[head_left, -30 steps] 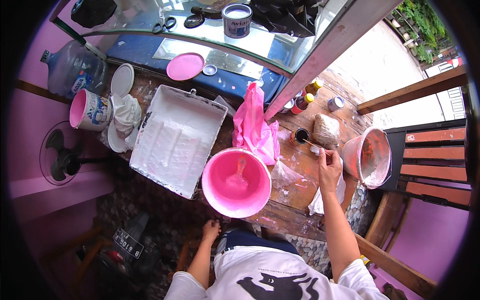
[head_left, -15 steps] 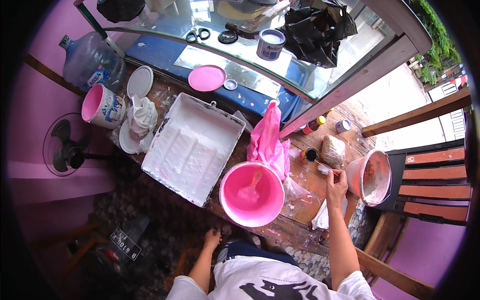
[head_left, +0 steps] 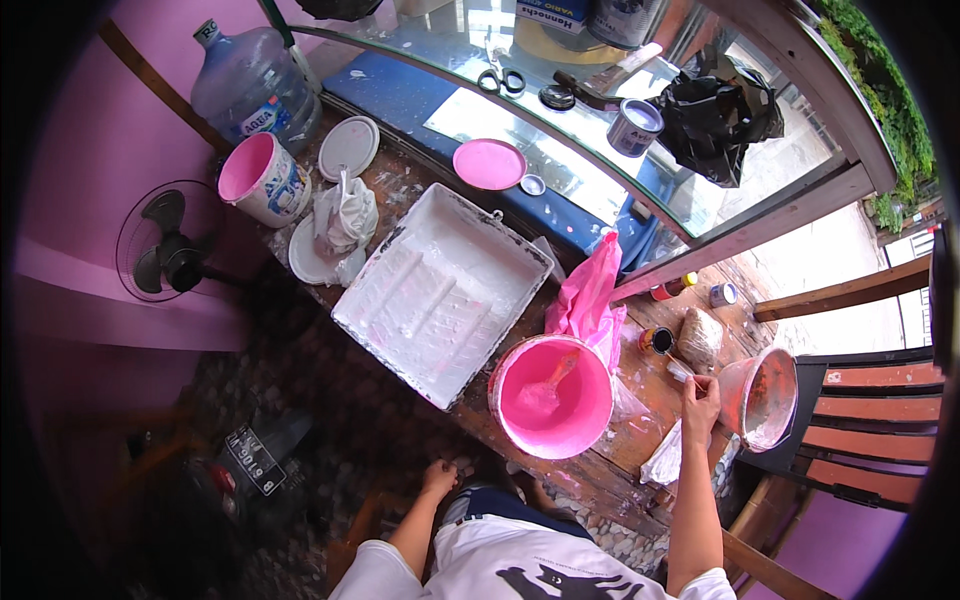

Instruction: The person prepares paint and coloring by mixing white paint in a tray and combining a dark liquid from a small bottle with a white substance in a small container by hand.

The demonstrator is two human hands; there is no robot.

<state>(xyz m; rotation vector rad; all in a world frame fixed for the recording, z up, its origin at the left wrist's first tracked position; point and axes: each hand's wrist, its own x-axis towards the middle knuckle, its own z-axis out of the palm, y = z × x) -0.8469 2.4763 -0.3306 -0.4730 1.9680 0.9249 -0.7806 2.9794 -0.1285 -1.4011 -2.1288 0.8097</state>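
Note:
My right hand [head_left: 701, 402] is over the right end of the wooden table, fingertips pinched on a small whitish piece [head_left: 681, 371] too small to name. Beside it are an open can with dark contents [head_left: 656, 341], a lumpy bag of pale brown stuff [head_left: 699, 338] and a stained orange-white bucket [head_left: 740, 390]. Below the wrist lies a crumpled white cloth or bag [head_left: 662, 458]. My left hand [head_left: 440, 477] hangs low near my thigh, off the table, its fingers curled with nothing seen in them. A pink paint bucket [head_left: 500, 420], a paintbrush [head_left: 563, 372] inside, stands between my hands.
A white paint tray [head_left: 440, 290] covers the table's middle, with a pink plastic bag [head_left: 588, 300] nearby. Further left stand a white tub [head_left: 272, 190] and a water jug [head_left: 255, 85]. A glass case [head_left: 560, 130] borders the far side. A fan [head_left: 175, 250] is at left.
The view has turned, so the table and its things sit further right in the picture. My right hand keeps its pinch between can and bucket; my left hand stays low.

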